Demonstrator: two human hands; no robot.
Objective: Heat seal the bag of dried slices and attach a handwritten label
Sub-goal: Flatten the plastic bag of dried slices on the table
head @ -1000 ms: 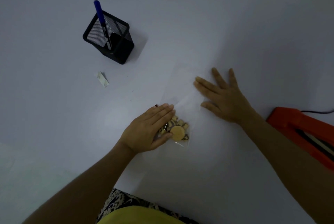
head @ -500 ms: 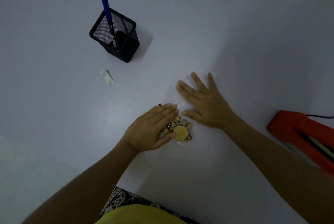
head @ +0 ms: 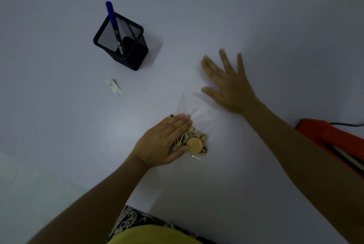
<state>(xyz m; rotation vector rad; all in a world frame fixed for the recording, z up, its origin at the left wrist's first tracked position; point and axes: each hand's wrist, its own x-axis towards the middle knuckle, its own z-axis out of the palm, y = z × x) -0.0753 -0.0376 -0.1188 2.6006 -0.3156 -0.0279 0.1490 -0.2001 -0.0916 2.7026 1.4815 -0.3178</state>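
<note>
— White table top (head: pixel 59 125) is seen all around. What is found on it, from left to right?

— A black mesh pen holder (head: pixel 126 46) with a blue pen (head: pixel 113 21) is stood at the far left. A small white label (head: pixel 114 87) is laid flat just below it. Then the clear bag (head: pixel 197 121) of dried slices (head: pixel 194 142) is laid in the middle. An orange heat sealer (head: pixel 334 141) is cut off by the right edge.

— How are the hands placed?

— The left hand (head: pixel 163 143) is laid flat on the full end of the bag, fingers straight, nothing gripped. The right hand (head: pixel 226 84) is spread out by the empty far end of the bag, nothing held. It is blurred, so a touch cannot be told.

— Which step is judged to be in hand?

— The bag is likely being smoothed flat. It looks not yet sealed.

— What is called for next?

— The open end should be carried right, to the sealer. Plenty of bare room is left between bag and sealer. The near table edge is close to the person, so the bag should be kept away from it.
</note>
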